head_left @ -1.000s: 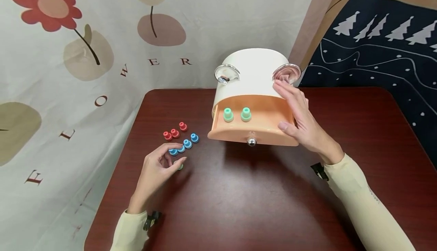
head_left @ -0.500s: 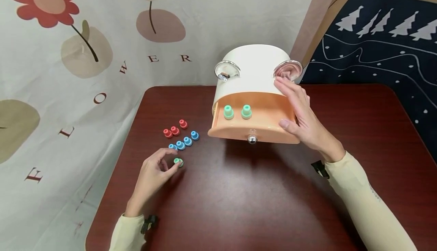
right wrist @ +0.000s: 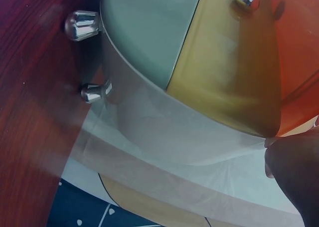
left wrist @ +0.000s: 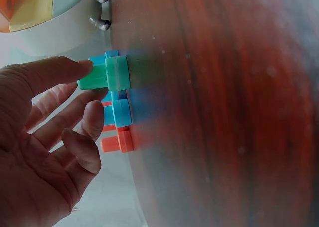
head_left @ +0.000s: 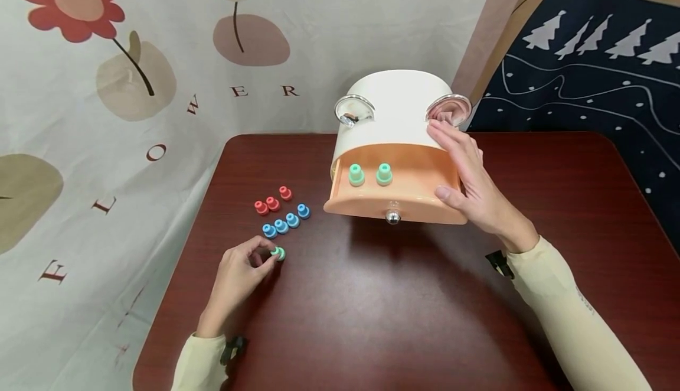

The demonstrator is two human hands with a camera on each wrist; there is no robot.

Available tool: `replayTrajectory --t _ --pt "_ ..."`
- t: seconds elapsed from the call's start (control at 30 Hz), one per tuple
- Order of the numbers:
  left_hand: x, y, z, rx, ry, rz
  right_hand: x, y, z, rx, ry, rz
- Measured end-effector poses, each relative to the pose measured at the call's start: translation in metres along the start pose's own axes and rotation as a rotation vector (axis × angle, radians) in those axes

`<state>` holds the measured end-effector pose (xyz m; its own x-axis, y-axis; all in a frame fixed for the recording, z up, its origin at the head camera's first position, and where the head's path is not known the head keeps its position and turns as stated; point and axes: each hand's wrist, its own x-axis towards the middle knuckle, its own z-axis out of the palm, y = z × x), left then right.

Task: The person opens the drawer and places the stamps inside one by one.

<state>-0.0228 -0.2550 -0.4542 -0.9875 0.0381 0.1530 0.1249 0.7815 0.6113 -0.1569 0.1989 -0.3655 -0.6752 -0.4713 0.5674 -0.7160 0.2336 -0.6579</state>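
Note:
My left hand (head_left: pixel 239 279) pinches a small green stepped peg (left wrist: pixel 117 73) between thumb and forefinger; the peg stands on the table with its wide base down. The other left fingers curl loosely beside it. My right hand (head_left: pixel 473 178) rests on the right side of a white rounded cabinet (head_left: pixel 395 107), fingers stretched along its top edge. Its thumb lies at the right end of the pulled-out orange drawer (head_left: pixel 419 184). Inside that drawer stand a green peg (head_left: pixel 356 176) on the left and a second green peg (head_left: pixel 384 175) beside it.
Beyond the left hand, several blue pegs (head_left: pixel 292 220) stand in a slanting row, with three red pegs (head_left: pixel 273 204) behind them. The drawer has a silver knob (head_left: pixel 392 218). Lower yellow (right wrist: pixel 224 77) and grey-green drawer fronts (right wrist: pixel 149 27) show in the right wrist view.
The left hand has drawn back slightly from the blue pegs, and its forefinger has closed with the thumb onto the green peg. The right hand has stayed on the cabinet.

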Motion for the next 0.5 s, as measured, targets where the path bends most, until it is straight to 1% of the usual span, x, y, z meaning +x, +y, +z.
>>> replayTrajectory --t 0.1,0.3,0.4,0.5 --pt "0.000 0.000 0.000 0.012 0.012 0.005 -0.001 0.000 0.000 -0.004 0.000 -0.001" --pt "0.000 0.003 0.004 0.039 0.045 0.044 -0.001 -0.002 0.000 -0.013 -0.006 0.018" --pt "0.000 0.008 0.004 0.024 0.058 0.067 0.000 -0.003 0.000 -0.003 -0.008 0.031" --pt "0.003 0.016 0.003 -0.030 0.090 0.117 -0.001 -0.003 0.000 -0.010 -0.009 0.034"
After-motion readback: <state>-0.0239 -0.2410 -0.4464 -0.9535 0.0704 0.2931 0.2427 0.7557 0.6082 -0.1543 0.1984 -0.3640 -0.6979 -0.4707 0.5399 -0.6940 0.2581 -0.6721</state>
